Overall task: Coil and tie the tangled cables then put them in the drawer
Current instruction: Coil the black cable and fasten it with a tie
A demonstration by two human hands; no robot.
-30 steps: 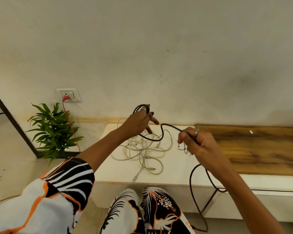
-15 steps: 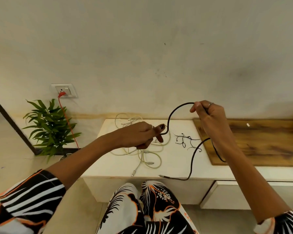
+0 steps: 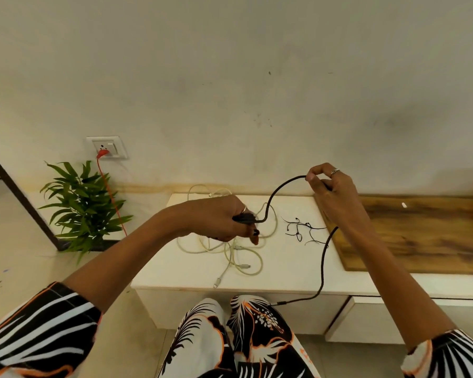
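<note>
A black cable (image 3: pixel 322 268) runs between both hands. My left hand (image 3: pixel 224 221) grips a small bunch of its coiled loops above the white cabinet top (image 3: pixel 180 271). My right hand (image 3: pixel 329 186) pinches the cable higher up, so it arcs between the hands. The free end hangs past the cabinet's front edge, its plug near my knee. Under my left hand lies a tangle of white cables (image 3: pixel 238 255). Thin black twist ties (image 3: pixel 302 230) lie scattered to its right. A drawer front (image 3: pixel 393 320) shows below the top at right, slightly ajar.
A wooden board (image 3: pixel 415 236) covers the cabinet's right part. A potted green plant (image 3: pixel 82 205) stands on the floor at left, below a wall socket (image 3: pixel 107 147) with a red cord plugged in. My patterned trousers (image 3: pixel 238 339) are at the bottom.
My left hand has come down from an upright loop-holding pose to gripping the coil low. My right hand rose and pulled the cable up and right; the free end slid toward my knee.
</note>
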